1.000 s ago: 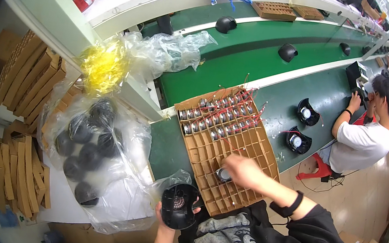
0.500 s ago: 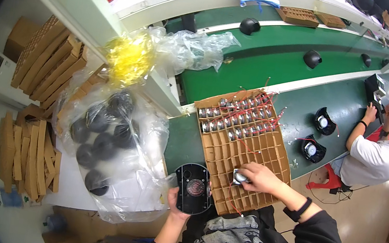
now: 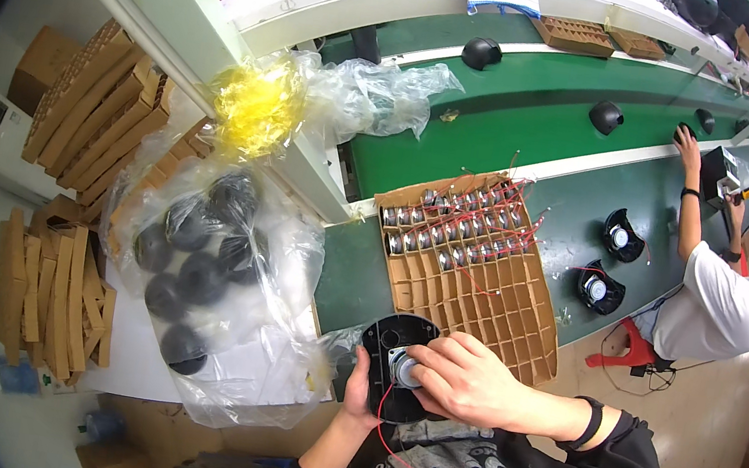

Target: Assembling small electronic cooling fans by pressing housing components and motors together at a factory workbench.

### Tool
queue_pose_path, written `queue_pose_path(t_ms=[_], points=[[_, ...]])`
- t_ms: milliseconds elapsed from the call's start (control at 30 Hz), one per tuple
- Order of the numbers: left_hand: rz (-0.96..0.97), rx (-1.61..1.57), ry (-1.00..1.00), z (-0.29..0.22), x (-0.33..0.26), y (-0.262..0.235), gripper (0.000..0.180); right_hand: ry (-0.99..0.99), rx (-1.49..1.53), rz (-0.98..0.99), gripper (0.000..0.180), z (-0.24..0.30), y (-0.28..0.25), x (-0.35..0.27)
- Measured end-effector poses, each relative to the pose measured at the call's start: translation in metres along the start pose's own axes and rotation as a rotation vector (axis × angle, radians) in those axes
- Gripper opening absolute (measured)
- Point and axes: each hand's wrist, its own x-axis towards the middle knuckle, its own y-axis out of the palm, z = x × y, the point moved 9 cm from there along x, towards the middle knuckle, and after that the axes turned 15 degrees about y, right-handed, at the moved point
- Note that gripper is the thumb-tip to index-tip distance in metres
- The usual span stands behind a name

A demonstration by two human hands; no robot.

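The left hand (image 3: 358, 396) grips one black shell (image 3: 384, 338); the right hand (image 3: 466, 380) clasps one speaker (image 3: 403, 368) over it; two speaker-fitted shells (image 3: 613, 295) lie right of both.

Black housing (image 3: 382, 351), red wire (image 3: 379, 421), brown tray (image 3: 516, 323)

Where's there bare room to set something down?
Green tabletop shows bare between the plastic bag and the cardboard tray, and between the tray and two black shells. Crowded: the tray's far rows, packed with speakers.
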Motion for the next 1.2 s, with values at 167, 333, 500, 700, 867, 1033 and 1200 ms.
queue_pose_path(t_ms=[167, 333, 500, 700, 867, 1033, 1200], points=[[0.013, -0.022, -0.009, 0.006, -0.002, 0.005, 0.069, 0.047, 0.011, 0.050, 0.030, -0.006, 0.009, -0.001], [0.091, -0.012, -0.003, 0.007, 0.001, 0.011, 0.073, 0.074, -0.017, 0.083, 0.030, -0.010, 0.015, -0.002], [0.061, 0.008, -0.016, 0.010, 0.005, 0.013, 0.069, 0.076, -0.052, 0.091, 0.029, -0.015, 0.014, -0.004], [0.104, -0.035, -0.046, 0.024, 0.011, 0.018, 0.067, 0.088, -0.024, 0.090, 0.029, -0.027, 0.005, -0.013], [0.051, 0.114, -0.103, 0.038, 0.024, 0.015, 0.067, 0.262, 0.121, -0.014, 0.034, -0.069, -0.020, -0.009], [0.196, 0.093, -0.317, 0.070, 0.032, 0.021, 0.075, 0.482, 0.383, 0.330, 0.038, -0.131, 0.014, -0.020], [0.116, 0.236, -0.277, 0.081, 0.059, 0.020, 0.080, 0.586, 0.640, 0.273, 0.027, -0.204, 0.036, -0.042]])
